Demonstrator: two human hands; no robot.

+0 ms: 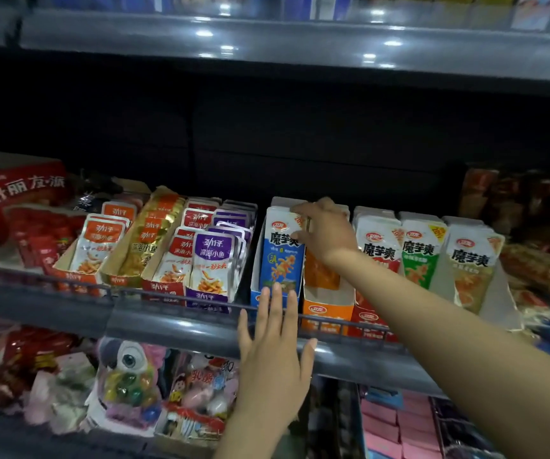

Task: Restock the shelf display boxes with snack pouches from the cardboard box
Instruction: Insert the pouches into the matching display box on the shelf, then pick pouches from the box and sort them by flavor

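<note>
Blue-and-white foil snack pouches [282, 250] stood upright, long axis vertical, printed faces turned outward, in a blue cardboard display box [256, 286] on the grey metal shelf [174, 323], top corner pinched by the right hand [325, 231], left hand [273, 352] laid flat, fingers straight, against the box front.

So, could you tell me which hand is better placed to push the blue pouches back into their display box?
The right hand: it already grips the top of the blue pouches in the blue display box. The left hand only rests flat against the box's front at the shelf rail.
</note>
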